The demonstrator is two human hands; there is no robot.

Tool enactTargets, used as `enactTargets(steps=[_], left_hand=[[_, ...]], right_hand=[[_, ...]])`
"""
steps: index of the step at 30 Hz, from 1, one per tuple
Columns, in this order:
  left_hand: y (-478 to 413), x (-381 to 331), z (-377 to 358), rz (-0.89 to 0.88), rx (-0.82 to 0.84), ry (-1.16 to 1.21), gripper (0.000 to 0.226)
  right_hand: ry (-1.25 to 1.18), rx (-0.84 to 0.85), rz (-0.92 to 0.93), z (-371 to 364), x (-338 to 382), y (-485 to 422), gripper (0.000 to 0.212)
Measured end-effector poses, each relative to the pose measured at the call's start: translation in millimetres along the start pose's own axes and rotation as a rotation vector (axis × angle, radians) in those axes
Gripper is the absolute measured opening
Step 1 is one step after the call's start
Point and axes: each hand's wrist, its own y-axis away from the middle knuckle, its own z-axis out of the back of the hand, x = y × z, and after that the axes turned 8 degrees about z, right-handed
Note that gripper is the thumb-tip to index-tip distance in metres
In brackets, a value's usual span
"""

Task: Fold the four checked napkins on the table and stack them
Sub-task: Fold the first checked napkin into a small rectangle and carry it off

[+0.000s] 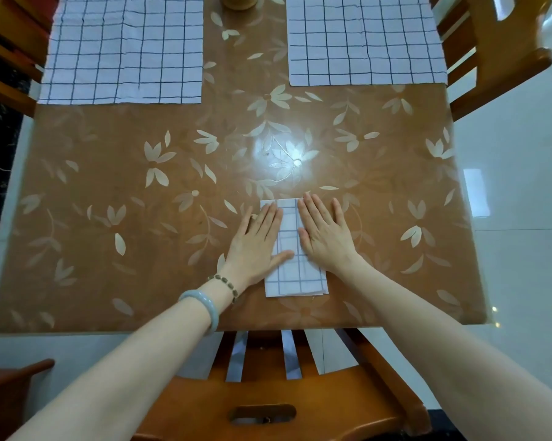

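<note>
Nearest the camera a wooden chair back (268, 399) stands tucked against the near edge of the counter (109, 218), and both bare forearms reach over it. The left wrist carries a pale bangle (201, 305) and a beaded bracelet (225, 283).

Both hands lie palm down on a folded checked napkin (295, 275), a narrow rectangle close to the counter's near edge. The left hand (257, 241) covers the napkin's left side, its fingers (268, 218) straight and together, pointing away from the person, thumb spread across the cloth. The right hand (325, 233) presses the right side, fingers (314, 210) flat and slightly fanned. Neither hand grips anything; the fingers are extended flat against the cloth. A strip of the napkin shows between the hands, and its near end shows layered edges.

Beyond the folded napkin lies bare counter with a leaf pattern. Farther still, two checked napkins lie spread flat: one (122, 49) at the far left, one (363, 39) at the far right. Between them, at the far edge, stands a wooden object (239, 1), mostly cut off.
</note>
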Motion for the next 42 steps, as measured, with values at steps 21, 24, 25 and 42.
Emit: enactTargets(steps=[21, 24, 25, 42], left_hand=[[-1.0, 5.2, 12.9, -0.048, 0.058, -0.043, 0.093], [0.4, 5.2, 9.7, -0.044, 0.057, -0.051, 0.095], [0.8, 4.8, 9.2, -0.040, 0.052, -0.052, 0.095], [-52.7, 4.7, 65.6, 0.114, -0.022, 0.469, 0.050]], right_hand=[[0.003, 0.025, 0.002, 6.5, 2.7, -1.3, 0.059], [0.023, 0.060, 0.038, 6.3, 1.1, 4.0, 0.063], [0.032, 0.079, 0.064, 4.4, 0.8, 10.7, 0.064], [-0.291, -0.137, -0.238, 22.6, 36.3, 66.2, 0.032]])
